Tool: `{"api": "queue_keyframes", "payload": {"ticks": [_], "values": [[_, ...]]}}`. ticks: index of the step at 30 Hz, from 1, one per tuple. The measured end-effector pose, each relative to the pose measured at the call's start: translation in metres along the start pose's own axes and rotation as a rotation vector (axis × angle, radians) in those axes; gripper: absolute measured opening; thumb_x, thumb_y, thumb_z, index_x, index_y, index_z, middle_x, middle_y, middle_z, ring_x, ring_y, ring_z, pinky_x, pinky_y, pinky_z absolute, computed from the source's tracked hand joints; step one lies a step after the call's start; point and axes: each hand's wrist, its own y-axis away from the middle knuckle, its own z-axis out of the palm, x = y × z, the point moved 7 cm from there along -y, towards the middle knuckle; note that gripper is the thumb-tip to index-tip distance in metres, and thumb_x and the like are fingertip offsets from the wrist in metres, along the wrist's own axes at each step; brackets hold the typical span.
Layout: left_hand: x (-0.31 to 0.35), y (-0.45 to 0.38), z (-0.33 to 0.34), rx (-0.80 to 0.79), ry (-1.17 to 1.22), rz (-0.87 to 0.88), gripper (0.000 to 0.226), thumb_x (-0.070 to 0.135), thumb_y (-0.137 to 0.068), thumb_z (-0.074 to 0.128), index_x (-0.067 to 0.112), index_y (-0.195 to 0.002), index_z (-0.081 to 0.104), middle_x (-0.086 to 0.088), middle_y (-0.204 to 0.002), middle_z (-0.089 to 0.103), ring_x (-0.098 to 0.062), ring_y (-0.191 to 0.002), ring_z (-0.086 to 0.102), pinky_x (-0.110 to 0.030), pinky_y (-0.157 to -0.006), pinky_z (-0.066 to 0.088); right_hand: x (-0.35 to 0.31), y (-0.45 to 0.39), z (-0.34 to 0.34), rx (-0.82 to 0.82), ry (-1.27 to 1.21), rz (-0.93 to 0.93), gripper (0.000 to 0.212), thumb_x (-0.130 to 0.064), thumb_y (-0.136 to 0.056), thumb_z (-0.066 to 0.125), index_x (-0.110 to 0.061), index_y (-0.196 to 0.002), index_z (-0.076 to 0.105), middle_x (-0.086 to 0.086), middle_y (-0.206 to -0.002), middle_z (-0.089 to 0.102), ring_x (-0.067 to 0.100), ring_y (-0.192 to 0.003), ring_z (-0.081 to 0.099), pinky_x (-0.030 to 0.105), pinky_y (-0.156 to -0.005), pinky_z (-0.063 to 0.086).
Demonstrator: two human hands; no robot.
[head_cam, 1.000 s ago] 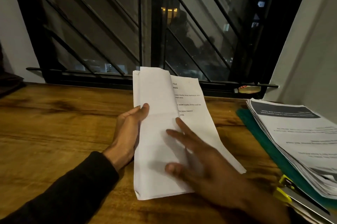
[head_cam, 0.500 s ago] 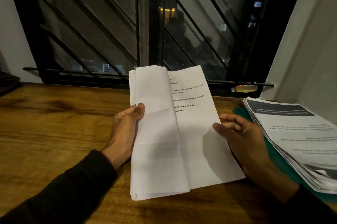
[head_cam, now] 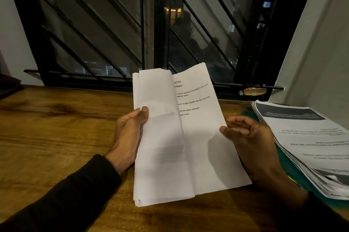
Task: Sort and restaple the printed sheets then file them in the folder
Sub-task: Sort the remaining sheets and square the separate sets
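Above the wooden tabletop [head_cam: 56, 137], the left hand [head_cam: 130, 133] pinches the folded printed sheets [head_cam: 188, 137] at one edge while the right hand [head_cam: 251, 137], fingers loosely curled, grasps the other; flattening the crease fully should make restapling cleaner.

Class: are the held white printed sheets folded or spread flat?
Partly folded: white printed sheets have their left part doubled over, hiding the text's line starts.

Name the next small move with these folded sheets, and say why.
Probably swing the folded-over flap fully open. The left hand pinches the sheets' left edge, the right hand steadies the right edge, and the flap hides half the printed text, so sorting cannot start.
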Motion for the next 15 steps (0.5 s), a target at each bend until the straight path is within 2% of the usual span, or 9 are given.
{"api": "queue_keyframes", "payload": {"ticks": [3, 6, 12, 15], "values": [[0.000, 0.001, 0.000, 0.000, -0.004, 0.001, 0.018, 0.009, -0.094, 0.061, 0.018, -0.079, 0.065, 0.012, -0.064, 0.073, -0.003, -0.057, 0.069, -0.014, -0.049, 0.051, 0.001, -0.001, 0.001, -0.002, 0.042, -0.011, 0.021, -0.023, -0.080, 0.075, -0.017, -0.098, 0.066, -0.016, -0.081, 0.067, -0.009, -0.067, 0.061, 0.006, -0.056, 0.041], [0.000, 0.000, 0.000, -0.002, -0.009, -0.001, 0.018, 0.010, -0.095, 0.061, 0.018, -0.080, 0.065, 0.012, -0.065, 0.073, -0.002, -0.058, 0.069, -0.014, -0.049, 0.051, -0.001, -0.001, 0.001, 0.003, 0.056, -0.023, 0.017, -0.022, -0.081, 0.075, -0.015, -0.093, 0.066, -0.011, -0.079, 0.069, -0.008, -0.064, 0.061, 0.007, -0.053, 0.041], [-0.001, -0.002, -0.003, 0.020, -0.009, -0.004, 0.014, 0.011, -0.093, 0.063, 0.021, -0.084, 0.066, 0.011, -0.072, 0.074, -0.005, -0.064, 0.071, -0.014, -0.052, 0.053, -0.013, 0.002, 0.001, -0.006, 0.122, -0.119, 0.010, -0.018, -0.087, 0.069, -0.023, -0.089, 0.060, -0.017, -0.070, 0.063, -0.011, -0.066, 0.059, 0.004, -0.050, 0.043], [0.000, -0.001, -0.002, 0.018, -0.008, 0.001, 0.016, 0.010, -0.093, 0.063, 0.020, -0.082, 0.065, 0.014, -0.066, 0.073, -0.004, -0.061, 0.070, -0.014, -0.050, 0.052, -0.014, 0.003, 0.001, -0.004, 0.183, -0.145, 0.007, -0.020, -0.089, 0.066, -0.023, -0.086, 0.061, -0.015, -0.069, 0.062, 0.000, -0.062, 0.058, 0.008, -0.051, 0.040]]}}
